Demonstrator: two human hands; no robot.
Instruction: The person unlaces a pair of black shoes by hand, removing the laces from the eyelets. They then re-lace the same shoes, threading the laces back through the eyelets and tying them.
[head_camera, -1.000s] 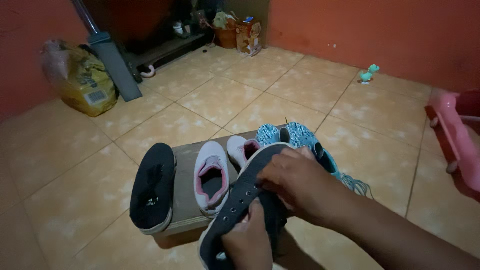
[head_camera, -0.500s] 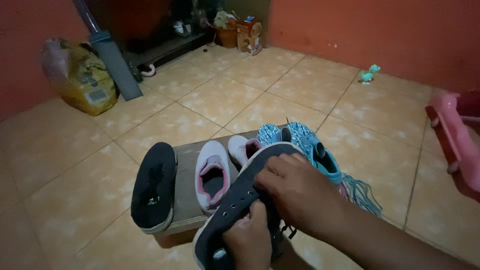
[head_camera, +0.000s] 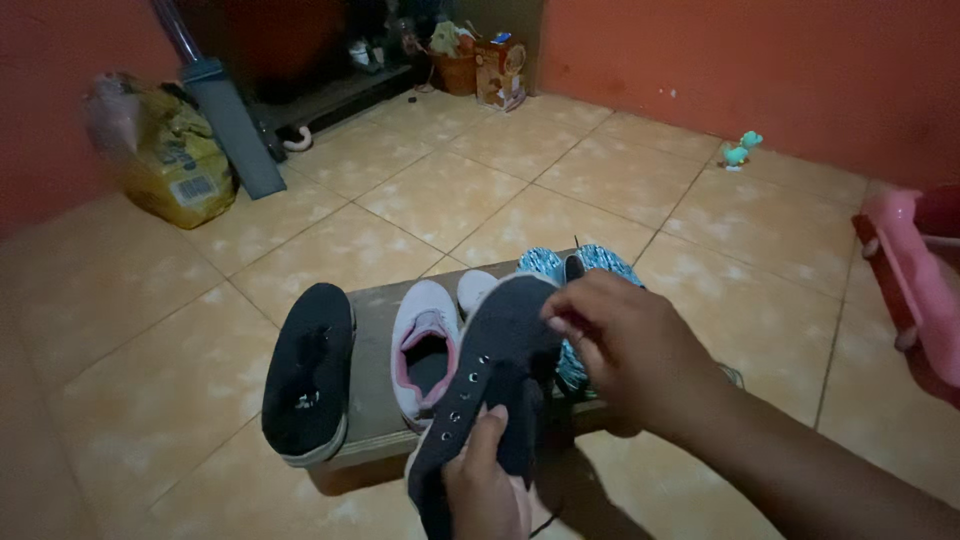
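- We see a dark grey canvas shoe (head_camera: 490, 390) raised near the camera, low in the middle of the view, its eyelet rows facing us and its toe pointing away toward the far side.
- The left hand (head_camera: 487, 490) grasps the shoe from below at its near end, thumb pressed on the upper just beside the eyelets.
- The right hand (head_camera: 630, 350) comes in from the right and pinches the far toe part of the shoe, fingers curled over its edge.
- Behind and under the held shoe lies a flat cardboard sheet (head_camera: 372, 400) on the tiled floor (head_camera: 440, 195).
- On the sheet, left of the held shoe, a second dark shoe (head_camera: 308, 372) lies apart from it with a white sole edge showing.
- Between the two sits a white and pink sneaker (head_camera: 425, 345), opening up; the held shoe partly covers its right side.
- A second white toe (head_camera: 474, 288) shows just beyond; the rest is hidden.
- A pair of teal patterned shoes (head_camera: 575, 268) sits at the far right of the sheet, mostly hidden by the right hand.
- Far left, a yellow sack (head_camera: 170, 160) leans by a grey mop head (head_camera: 232, 125).
- Far right, a small teal toy (head_camera: 738, 148) stands near the orange wall (head_camera: 720, 60); a pink plastic toy (head_camera: 915, 280) is at the right edge.
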